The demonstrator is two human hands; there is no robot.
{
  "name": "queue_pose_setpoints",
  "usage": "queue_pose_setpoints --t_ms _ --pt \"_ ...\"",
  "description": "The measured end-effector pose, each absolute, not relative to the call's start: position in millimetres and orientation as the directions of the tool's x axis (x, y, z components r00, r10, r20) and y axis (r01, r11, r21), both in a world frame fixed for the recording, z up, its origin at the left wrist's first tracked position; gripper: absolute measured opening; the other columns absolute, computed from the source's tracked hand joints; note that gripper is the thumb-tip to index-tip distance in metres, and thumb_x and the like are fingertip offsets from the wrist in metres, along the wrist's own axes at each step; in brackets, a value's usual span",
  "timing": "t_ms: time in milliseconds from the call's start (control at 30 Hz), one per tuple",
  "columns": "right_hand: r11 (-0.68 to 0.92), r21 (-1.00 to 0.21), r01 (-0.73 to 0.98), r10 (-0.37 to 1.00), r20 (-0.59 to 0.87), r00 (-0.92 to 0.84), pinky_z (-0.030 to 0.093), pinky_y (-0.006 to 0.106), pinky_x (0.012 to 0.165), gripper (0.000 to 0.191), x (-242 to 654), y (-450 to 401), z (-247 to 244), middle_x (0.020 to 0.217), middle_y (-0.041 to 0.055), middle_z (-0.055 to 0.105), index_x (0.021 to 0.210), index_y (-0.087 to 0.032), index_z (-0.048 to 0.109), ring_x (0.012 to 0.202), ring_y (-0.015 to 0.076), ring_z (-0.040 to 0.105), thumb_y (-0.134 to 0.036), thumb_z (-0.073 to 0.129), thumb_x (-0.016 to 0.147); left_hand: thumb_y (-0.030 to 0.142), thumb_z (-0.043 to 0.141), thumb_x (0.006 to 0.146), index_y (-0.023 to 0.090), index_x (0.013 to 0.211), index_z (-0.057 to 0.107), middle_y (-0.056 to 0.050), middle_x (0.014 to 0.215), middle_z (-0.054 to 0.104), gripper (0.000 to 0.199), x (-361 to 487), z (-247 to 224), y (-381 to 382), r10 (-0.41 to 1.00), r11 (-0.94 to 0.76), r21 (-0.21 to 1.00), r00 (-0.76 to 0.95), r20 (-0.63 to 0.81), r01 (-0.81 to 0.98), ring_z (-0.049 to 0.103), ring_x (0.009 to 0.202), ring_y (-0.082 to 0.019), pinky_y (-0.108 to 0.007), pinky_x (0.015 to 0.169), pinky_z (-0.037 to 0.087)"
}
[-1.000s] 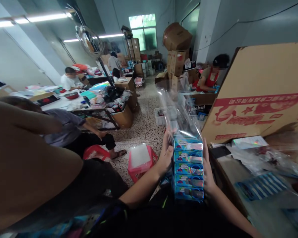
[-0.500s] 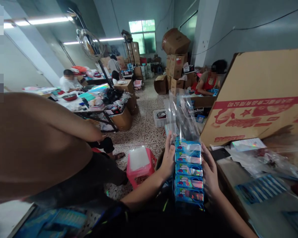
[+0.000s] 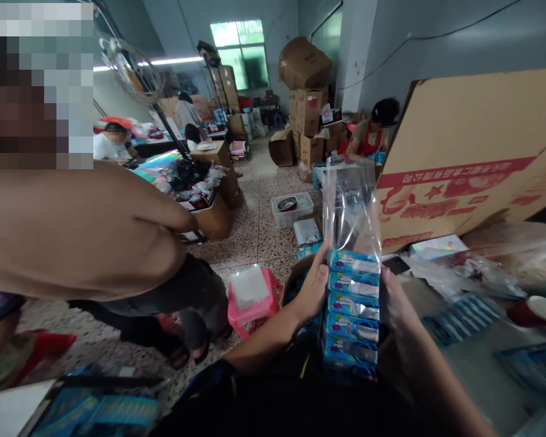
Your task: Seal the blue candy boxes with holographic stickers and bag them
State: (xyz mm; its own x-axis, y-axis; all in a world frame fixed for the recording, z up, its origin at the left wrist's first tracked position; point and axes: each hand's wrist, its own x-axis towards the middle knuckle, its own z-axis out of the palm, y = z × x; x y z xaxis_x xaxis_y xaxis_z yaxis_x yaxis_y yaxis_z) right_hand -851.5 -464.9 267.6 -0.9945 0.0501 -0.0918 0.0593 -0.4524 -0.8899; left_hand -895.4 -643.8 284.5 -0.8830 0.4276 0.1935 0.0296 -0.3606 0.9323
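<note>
A clear plastic bag (image 3: 351,212) stands upright in front of me, its upper part loose above the contents. Inside is a stack of several small blue printed boxes (image 3: 353,303). My left hand (image 3: 313,285) grips the bag's left side, thumb toward me near the upper boxes. On the opposite side, my right hand (image 3: 392,294) presses against the bag, its fingers partly hidden behind it. A carton (image 3: 295,273) with blue packs in it sits below my left hand.
A table (image 3: 459,370) on my right bears rows of blue packs (image 3: 461,318), a red cup (image 3: 532,312) and plastic film. A cardboard sheet (image 3: 473,133) stands behind them. A pink stool (image 3: 253,306) is on the floor; a person (image 3: 95,230) stands close on my left.
My view has turned slightly right. The bag's top has become straighter and more upright, and my right hand has shifted along its side. The person on the left has moved further into view.
</note>
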Motion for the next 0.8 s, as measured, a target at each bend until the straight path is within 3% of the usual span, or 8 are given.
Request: queue_pose_setpoints --t_ms 333,567,700,800 --pt "-0.316 -0.948 0.037 -0.004 -0.038 -0.999 0.054 0.047 0.1 0.073 -841 -452 275 0.114 0.0122 0.075 0.12 -0.024 0.072 0.114 0.0357 0.067 -0.074 0.083 0.068 0.073 0.047 0.095 0.036 0.16 0.035 -0.003 0.165 0.037 0.076 -899 287 -638 0.514 -0.428 0.904 -0.829 0.22 -0.025 0.034 0.153 -0.03 -0.048 0.128 0.027" --pt "-0.356 -0.933 0.062 -0.066 -0.042 -0.997 0.049 0.048 0.107 0.071 -832 -457 271 0.134 0.012 0.067 0.129 -0.025 0.067 0.125 0.0358 0.062 -0.07 0.08 0.076 0.071 0.047 0.096 0.032 0.162 0.031 -0.005 0.166 0.034 0.078 -892 285 -649 0.512 -0.361 0.932 -0.833 0.208 0.011 0.031 0.154 -0.03 -0.047 0.129 0.023" --pt "-0.319 -0.947 0.046 -0.085 -0.02 -0.996 0.046 0.051 0.11 0.08 -830 -460 271 0.144 0.0129 0.059 0.135 -0.025 0.062 0.133 0.0376 0.055 -0.072 0.081 0.073 0.073 0.05 0.093 0.031 0.162 0.032 -0.006 0.162 0.041 0.082 -888 291 -653 0.527 -0.365 0.93 -0.833 0.168 -0.044 0.041 0.148 -0.032 -0.047 0.126 0.031" --pt "-0.315 -0.947 0.067 -0.088 -0.041 -0.995 0.045 0.054 0.111 0.086 -825 -463 268 0.148 0.0147 0.056 0.138 -0.024 0.06 0.134 0.0394 0.053 -0.074 0.081 0.071 0.074 0.051 0.092 0.03 0.162 0.03 -0.007 0.163 0.039 0.086 -885 291 -656 0.546 -0.35 0.935 -0.822 0.159 -0.051 0.039 0.15 -0.033 -0.048 0.126 0.031"
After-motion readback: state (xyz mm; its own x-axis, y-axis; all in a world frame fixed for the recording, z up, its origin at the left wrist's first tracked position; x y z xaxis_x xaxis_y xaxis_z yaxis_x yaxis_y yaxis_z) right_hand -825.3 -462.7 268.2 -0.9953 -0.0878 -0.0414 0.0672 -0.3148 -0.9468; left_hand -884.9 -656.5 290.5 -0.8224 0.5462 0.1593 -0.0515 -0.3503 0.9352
